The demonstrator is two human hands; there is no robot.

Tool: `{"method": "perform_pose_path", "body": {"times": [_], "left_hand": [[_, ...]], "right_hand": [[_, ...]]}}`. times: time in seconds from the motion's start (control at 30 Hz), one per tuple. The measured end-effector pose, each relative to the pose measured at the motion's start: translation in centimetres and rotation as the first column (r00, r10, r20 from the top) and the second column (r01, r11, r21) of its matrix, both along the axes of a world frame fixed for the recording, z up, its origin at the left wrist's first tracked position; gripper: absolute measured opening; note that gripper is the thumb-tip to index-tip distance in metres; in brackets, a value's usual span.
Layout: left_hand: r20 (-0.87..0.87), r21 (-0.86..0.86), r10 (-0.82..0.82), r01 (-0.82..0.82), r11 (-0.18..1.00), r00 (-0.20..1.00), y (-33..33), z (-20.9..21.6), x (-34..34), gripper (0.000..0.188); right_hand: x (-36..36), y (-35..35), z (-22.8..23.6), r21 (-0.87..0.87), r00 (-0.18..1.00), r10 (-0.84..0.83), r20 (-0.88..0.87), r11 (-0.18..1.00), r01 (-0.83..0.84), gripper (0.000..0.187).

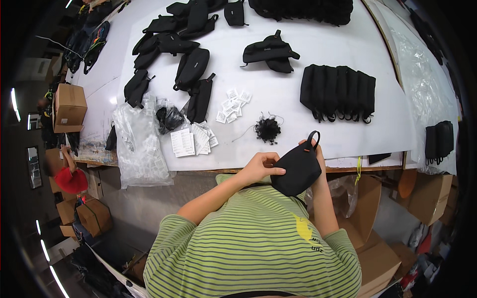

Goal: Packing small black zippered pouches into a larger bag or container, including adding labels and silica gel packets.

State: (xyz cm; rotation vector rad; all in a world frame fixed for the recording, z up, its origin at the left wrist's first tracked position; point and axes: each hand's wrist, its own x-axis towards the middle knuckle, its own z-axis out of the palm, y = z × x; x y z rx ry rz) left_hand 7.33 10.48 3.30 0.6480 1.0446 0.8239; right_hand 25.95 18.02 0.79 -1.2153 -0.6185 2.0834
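A small black fabric pouch [296, 171] with a loop at its top is held between my hands, just off the table's near edge. My left hand [260, 167] pinches its left side, thumb lying on the front. My right hand [318, 152] grips it from the right and behind, with most of those fingers hidden by the pouch. A small orange tab shows by the loop. On the white table [293, 134] beyond lies a bunch of black cords [268, 129]. Small white labels [233, 106] and larger printed slips [183, 143] are left of it.
A row of black pouches [338, 92] stands at the right, with a larger heap [303, 10] behind. Loose pouches [192, 68] cover the left side. A clear plastic bag [139, 149] hangs over the near edge. Cardboard boxes [370, 268] stand below right; another person [71, 176] is far left.
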Motion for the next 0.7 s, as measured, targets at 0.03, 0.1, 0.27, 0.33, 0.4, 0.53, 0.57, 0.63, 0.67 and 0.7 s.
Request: {"method": "perform_pose_path", "body": {"times": [0.03,0.1,0.27,0.33,0.4,0.53,0.57,0.63,0.67,0.7], "left_hand": [[-0.003,0.005,-0.001,0.001,1.000,1.000,0.0,0.1,-0.1,0.015],[-0.046,0.027,0.062,-0.061,0.998,0.997,0.1,0.1,-0.3,0.016],[-0.193,0.118,0.162,-0.141,0.983,0.968,0.2,0.2,-1.9,0.017],[-0.189,0.153,0.193,-0.165,0.974,0.963,0.2,0.6,-2.6,0.020],[-0.156,0.161,0.215,-0.190,0.969,0.964,0.2,1.0,-2.9,0.019],[-0.191,0.025,0.144,-0.142,0.990,0.971,-0.1,1.5,-4.2,0.019],[-0.189,0.013,0.163,-0.164,0.986,0.968,-0.1,1.3,-5.1,0.021],[-0.535,0.111,0.052,0.009,0.994,0.843,0.0,1.9,-7.2,0.019],[-0.724,0.322,0.162,0.120,0.939,0.671,0.2,3.0,-7.4,0.018],[-0.794,0.425,0.236,0.236,0.874,0.560,0.4,4.5,-7.7,0.018]], "right_hand": [[0.0,-0.1,-0.5,0.037,0.999,-0.027,0.026,0.999,0.026,0.036],[-0.5,-0.2,0.2,-0.112,0.989,-0.068,-0.129,0.992,0.054,0.039],[-2.3,-1.3,0.9,-0.235,0.959,-0.160,-0.234,0.966,0.104,0.049],[-2.8,-2.6,0.9,-0.229,0.981,-0.153,-0.115,0.965,0.124,0.049],[-2.7,-2.7,0.6,-0.227,0.990,-0.141,0.006,0.964,0.139,0.050],[-1.1,-0.3,0.3,-0.138,0.993,0.011,0.121,0.990,0.006,0.041],[0.1,0.8,0.0,-0.083,0.996,0.073,-0.053,0.994,-0.077,0.042],[2.1,2.6,0.3,0.035,0.996,0.045,-0.077,0.998,-0.043,0.041],[2.5,3.2,1.1,0.102,0.997,-0.051,0.065,0.994,0.045,0.041],[3.6,4.1,1.5,0.282,0.959,-0.060,0.277,0.959,-0.022,0.040]]}}
